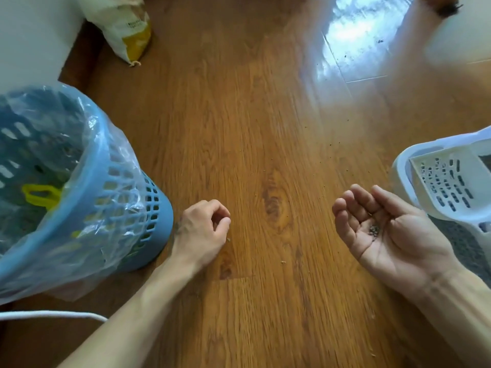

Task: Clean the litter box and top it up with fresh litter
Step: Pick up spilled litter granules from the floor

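Cupping litter grains (374,230) palm-up, the right hand (385,229) lies relaxed; left hand (203,229) fingers pinch together near the floor (265,128).

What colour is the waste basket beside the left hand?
Blue waste basket, lined with a clear plastic bag; head view.

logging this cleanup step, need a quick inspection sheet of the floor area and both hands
surface: brown wooden plank floor with scattered litter crumbs
job's things: white slotted plastic litter scoop at the right edge; blue lattice plastic bin with clear liner on the left; white and yellow litter bag at the back
clutter: yellow object inside the bin
grippers: left hand curled, fingertips pinched just above the floor; right hand palm up, cupping dark litter granules
cables: white cord at lower left
surroundings: white wall at the back left
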A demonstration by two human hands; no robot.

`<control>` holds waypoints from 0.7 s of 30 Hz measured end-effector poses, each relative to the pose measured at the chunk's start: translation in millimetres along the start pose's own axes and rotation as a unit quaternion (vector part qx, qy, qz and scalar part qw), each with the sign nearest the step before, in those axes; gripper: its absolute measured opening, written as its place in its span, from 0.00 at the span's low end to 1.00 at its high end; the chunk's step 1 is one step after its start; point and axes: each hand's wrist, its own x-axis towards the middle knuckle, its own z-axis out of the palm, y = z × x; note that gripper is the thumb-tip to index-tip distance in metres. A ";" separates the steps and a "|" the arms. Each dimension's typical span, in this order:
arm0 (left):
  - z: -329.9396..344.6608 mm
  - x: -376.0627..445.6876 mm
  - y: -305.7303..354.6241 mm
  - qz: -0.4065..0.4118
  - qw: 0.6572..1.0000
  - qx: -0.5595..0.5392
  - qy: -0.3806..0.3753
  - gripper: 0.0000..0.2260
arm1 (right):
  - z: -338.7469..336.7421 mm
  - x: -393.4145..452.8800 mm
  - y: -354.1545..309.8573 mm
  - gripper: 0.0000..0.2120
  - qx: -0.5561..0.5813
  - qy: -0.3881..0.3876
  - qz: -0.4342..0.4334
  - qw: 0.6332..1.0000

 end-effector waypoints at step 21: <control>83.4 115.0 117.0 0.154 0.988 -0.019 0.005 0.05 | -31.8 -3.2 -35.8 0.23 0.047 0.026 -0.027 0.998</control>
